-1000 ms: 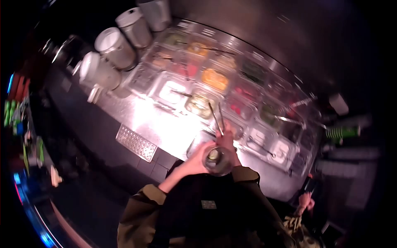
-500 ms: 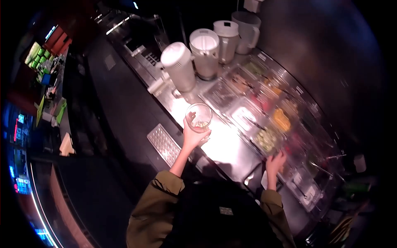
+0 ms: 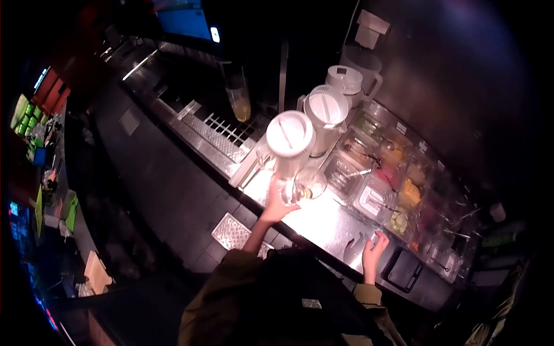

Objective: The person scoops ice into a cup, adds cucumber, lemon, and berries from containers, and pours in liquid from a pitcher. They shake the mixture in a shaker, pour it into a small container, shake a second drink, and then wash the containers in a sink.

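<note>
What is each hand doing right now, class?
Left hand: against the glass; grip cannot be told.
Right hand: open, resting on the counter, empty.

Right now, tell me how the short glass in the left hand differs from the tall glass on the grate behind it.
The short glass is wide and low; the tall glass is narrow and high. The left hand grips the short glass over the lit counter, while the tall glass stands untouched on the grate. The tall glass holds yellow liquid; the short glass shows only a little at its bottom. Both are clear.
</note>
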Available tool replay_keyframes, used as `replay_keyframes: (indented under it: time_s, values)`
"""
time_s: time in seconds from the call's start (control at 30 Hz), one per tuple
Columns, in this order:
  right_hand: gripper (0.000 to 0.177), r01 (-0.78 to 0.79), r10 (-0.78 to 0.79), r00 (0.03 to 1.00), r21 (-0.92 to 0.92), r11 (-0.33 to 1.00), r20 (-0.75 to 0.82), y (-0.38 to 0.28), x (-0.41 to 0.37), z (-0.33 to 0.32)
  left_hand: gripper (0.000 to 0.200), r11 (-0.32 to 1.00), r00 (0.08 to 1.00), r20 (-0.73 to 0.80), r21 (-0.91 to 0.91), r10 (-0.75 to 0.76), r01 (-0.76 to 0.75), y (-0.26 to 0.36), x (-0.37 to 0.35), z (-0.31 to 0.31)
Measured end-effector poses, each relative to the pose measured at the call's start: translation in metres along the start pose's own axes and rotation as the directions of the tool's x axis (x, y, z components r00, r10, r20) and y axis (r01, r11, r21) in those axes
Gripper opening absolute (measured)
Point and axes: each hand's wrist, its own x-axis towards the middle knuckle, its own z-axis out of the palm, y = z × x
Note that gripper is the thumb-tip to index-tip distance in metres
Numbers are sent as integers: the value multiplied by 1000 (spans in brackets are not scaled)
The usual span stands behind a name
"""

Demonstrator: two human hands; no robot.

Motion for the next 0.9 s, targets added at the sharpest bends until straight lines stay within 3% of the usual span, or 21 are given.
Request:
replay_keyframes:
  time_s: [0.03, 0.07, 0.1, 0.17, 0.2, 0.23, 0.3, 0.33, 0.47, 0.57, 0.63, 0.77, 0.83, 0.9]
  values:
    - [34, -2, 2, 1000, 9, 1000, -4, -4, 2, 3, 108, 930, 986, -98, -354, -138, 95, 15, 8, -23]
    - [33, -47, 47, 999, 32, 998, -2, -5, 4, 4, 96, 992, 894, -430, -80, -123, 98, 8, 14, -43]
    - [33, -28, 29, 999, 42, 999, -16, -9, 5, 5, 87, 918, 814, -581, 324, 0, 231, -19, 21, -64]
    - [32, 4, -2, 999, 66, 998, -35, -27, 11, 7, 80, 679, 825, -564, 592, -36, 434, -44, 28, -87]
    - [31, -67, 72, 997, 141, 988, -30, -41, 15, 10, 74, 649, 866, -484, 620, -125, 440, -63, 29, -94]
    - [31, -17, 21, 999, 144, 989, -29, -48, 19, 14, 69, 620, 890, -400, 648, -217, 443, -73, 29, -101]
    - [31, 90, -87, 996, 144, 985, -29, -57, 30, 16, 60, 616, 930, -286, 697, -230, 367, -88, 24, -116]
    - [28, 57, -54, 998, 183, 981, -18, -64, 34, 17, 56, 616, 945, -232, 717, -231, 326, -93, 24, -119]
    - [24, 117, -116, 993, 202, 972, -14, -78, 48, 18, 43, 723, 942, -309, 621, -128, 302, -112, -3, -120]
    - [20, 166, -167, 986, 216, 962, -11, -92, 58, 15, 40, 813, 930, -315, 480, -190, 329, -84, -17, -129]
    - [18, 176, -181, 983, 235, 956, 3, -103, 65, 13, 38, 825, 943, -321, 553, 83, 116, -46, -21, -143]
    - [13, 274, -282, 959, 296, 915, -17, -119, 81, 14, 38, 834, 836, -425, 548, 346, -66, 73, 12, -174]
    - [11, 321, -342, 940, 355, 878, -4, -152, 94, 10, 41, 753, 792, -396, 647, 465, -119, 115, 33, -181]
    - [9, 393, -429, 903, 451, 801, -24, -195, 102, 8, 48, 794, 807, -402, 593, 433, -131, 160, 39, -175]
